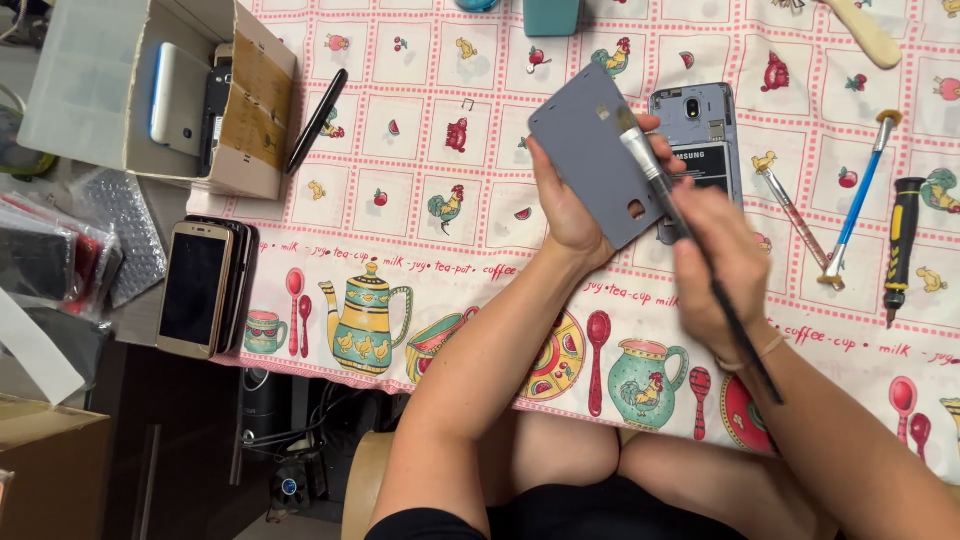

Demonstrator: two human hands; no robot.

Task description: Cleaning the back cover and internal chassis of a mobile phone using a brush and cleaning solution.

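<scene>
Hands at work above a patterned tablecloth point(420, 120): left hand point(565, 205) grips a grey phone cover point(598, 160) (inner side up), right hand point(725, 265) closed on a brush point(690, 240) touching it, beside an opened phone point(700, 130).

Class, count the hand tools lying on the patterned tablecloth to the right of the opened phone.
3: a thin metal-tipped tool nearest the opened phone, a blue-handled tool beside it, a black-and-yellow screwdriver furthest right. Others may lie beyond the frame.
</scene>
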